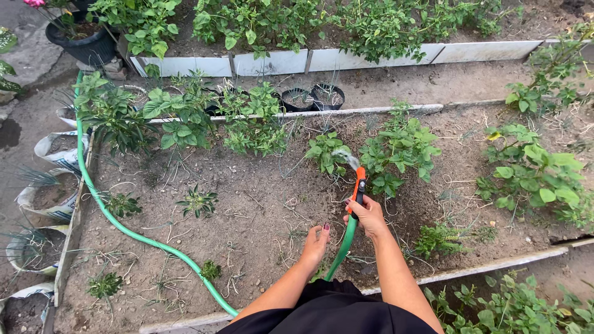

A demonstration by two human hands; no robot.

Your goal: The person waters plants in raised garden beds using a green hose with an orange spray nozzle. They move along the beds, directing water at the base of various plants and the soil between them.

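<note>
My right hand [367,214] grips the orange and black spray nozzle [358,186] of a green garden hose [117,221]. Water sprays from the nozzle tip toward a small leafy plant [327,153] in the soil bed. My left hand [316,243] hovers just left of the hose, fingers together and slightly extended, holding nothing. The hose runs down from the nozzle between my arms, then loops along the left side of the bed up toward a dark pot.
The raised soil bed [260,210] is edged by white boards [470,269]. Leafy plants [532,173] grow at right and back. Small black pots [312,97] stand behind. White sack planters [46,198] line the left side.
</note>
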